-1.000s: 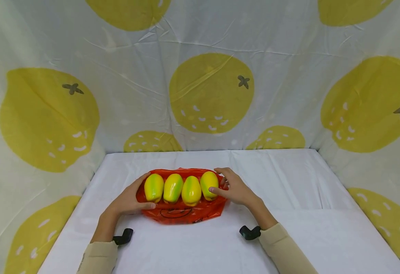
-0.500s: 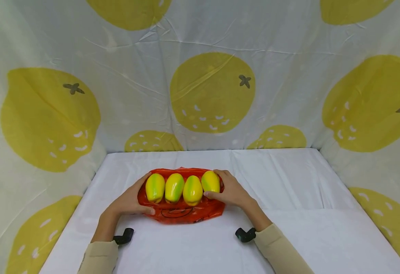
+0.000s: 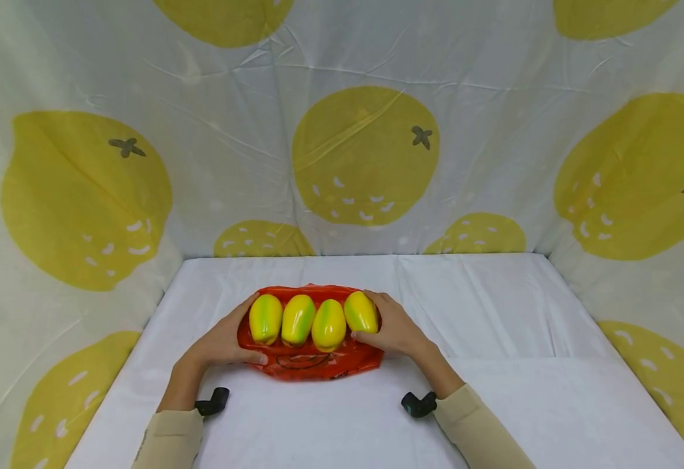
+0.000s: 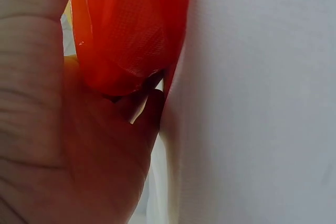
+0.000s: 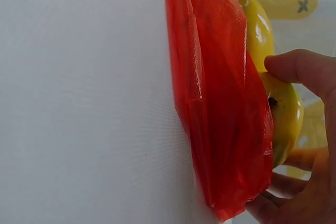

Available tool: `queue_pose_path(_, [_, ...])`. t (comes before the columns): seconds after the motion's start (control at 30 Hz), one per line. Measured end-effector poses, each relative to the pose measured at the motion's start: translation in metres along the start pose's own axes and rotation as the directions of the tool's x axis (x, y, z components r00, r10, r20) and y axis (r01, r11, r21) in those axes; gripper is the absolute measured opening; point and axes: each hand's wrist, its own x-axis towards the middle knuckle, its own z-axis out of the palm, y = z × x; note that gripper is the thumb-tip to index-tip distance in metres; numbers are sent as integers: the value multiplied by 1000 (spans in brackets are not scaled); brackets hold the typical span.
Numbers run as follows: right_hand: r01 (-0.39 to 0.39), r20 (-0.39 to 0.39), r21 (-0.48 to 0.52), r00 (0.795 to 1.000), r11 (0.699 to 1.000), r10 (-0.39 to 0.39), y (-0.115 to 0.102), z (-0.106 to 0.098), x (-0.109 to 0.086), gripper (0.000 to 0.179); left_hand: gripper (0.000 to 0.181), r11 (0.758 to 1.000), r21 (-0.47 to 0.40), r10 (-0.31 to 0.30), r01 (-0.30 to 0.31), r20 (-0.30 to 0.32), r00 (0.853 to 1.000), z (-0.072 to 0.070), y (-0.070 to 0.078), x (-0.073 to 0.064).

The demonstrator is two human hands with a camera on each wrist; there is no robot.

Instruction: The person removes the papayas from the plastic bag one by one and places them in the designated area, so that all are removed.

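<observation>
Right hand (image 3: pixel 399 327) clamped on the rightmost yellow fruit (image 3: pixel 361 311): near side pressed by the thumb, far side covered by the fingers. In the right wrist view, thumb tip seen touching the fruit, a dark spot visible on its end.

Left end of the red bag (image 3: pixel 318 368) gripped by the left hand (image 3: pixel 219 340), thumb laid along the near edge, fingers curled round the far side. Fingertips mostly hidden by the plastic in the left wrist view.

Four fruits set in a row across the bag, between the two hands: leftmost fruit (image 3: pixel 266 319), second fruit (image 3: pixel 298 320), third fruit (image 3: pixel 328 325), then the gripped one. All glossy, yellow with green streaks, roughly upright, third placed slightly nearer the person. Black print (image 3: pixel 303 361) seen on the bag's near part, too small to be read.

A black device (image 3: pixel 212 402) worn at the left wrist, another black device (image 3: pixel 419 404) at the right. Forearms covered by beige sleeves (image 3: pixel 485 426). Bag rested on a white-covered bench (image 3: pixel 318 430). Bench backed and flanked by a pale curtain (image 3: pixel 494 130) printed with large lemons (image 3: pixel 365 156).
</observation>
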Motion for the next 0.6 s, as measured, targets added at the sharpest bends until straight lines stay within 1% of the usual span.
queue_pose_path(0.2, [7, -5, 40, 1000, 999, -7, -3, -4, -4, 92, 136, 1000, 5, -3, 3, -1, 1000, 1, 1, 0])
queue_pose_path(0.33, [-10, -5, 51, 1000, 999, 10, -6, -6, -7, 94, 137, 1000, -2, 3, -3, -1, 1000, 1, 1, -1])
queue_pose_path(0.6, [-8, -29, 87, 1000, 996, 10, -8, -10, -9, 95, 136, 1000, -13, 3, -3, -4, 1000, 0, 2, -1])
